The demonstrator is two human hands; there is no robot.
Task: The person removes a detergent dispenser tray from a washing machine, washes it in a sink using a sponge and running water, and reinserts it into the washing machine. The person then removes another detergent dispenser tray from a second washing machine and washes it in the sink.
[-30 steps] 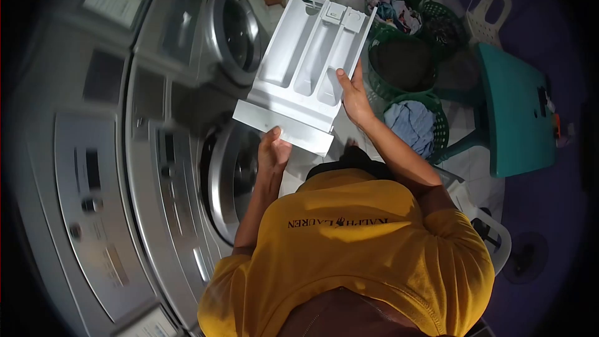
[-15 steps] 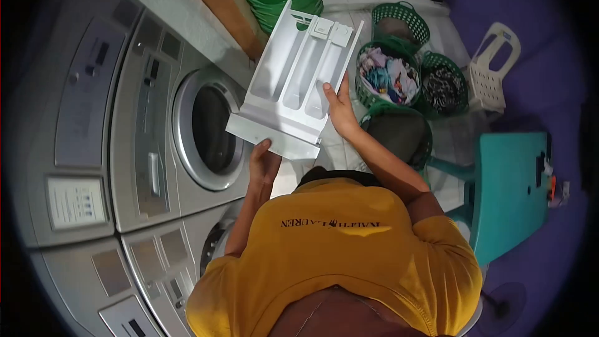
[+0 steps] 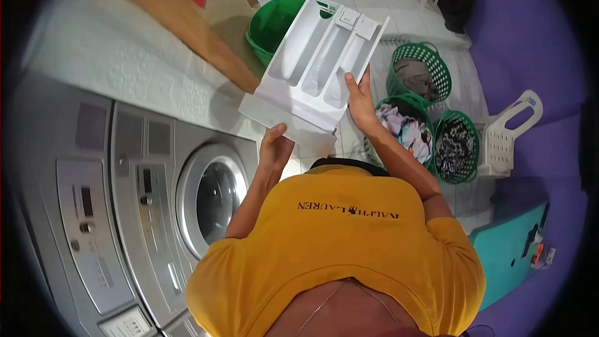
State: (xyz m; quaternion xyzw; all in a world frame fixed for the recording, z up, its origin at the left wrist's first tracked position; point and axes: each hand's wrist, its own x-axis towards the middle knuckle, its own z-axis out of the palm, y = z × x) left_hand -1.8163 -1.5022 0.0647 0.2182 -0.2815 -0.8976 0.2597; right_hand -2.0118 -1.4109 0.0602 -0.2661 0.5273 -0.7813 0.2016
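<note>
Both hands hold a white washing machine detergent drawer (image 3: 306, 98), tilted up in front of my chest. Three long compartments show inside it, with small white tabs near the far end. My left hand (image 3: 276, 146) grips the lower front panel, thumb on top and the other fingers mostly hidden beneath. On the right edge, my right hand (image 3: 360, 103) is closed around the side wall, its thumb pressed over the rim.
Stacked silver front-loading machines (image 3: 150, 212) line the left, one with a round door (image 3: 212, 196). Green laundry baskets (image 3: 446, 65) with clothes stand at right beside a white plastic chair (image 3: 499, 143). A green tub (image 3: 268, 25) sits behind the drawer; a teal table (image 3: 505, 256) is lower right.
The view has shifted, so the machines and baskets sit lower and more counter shows at upper left. The drawer appears slightly farther right and higher, still in both hands.
</note>
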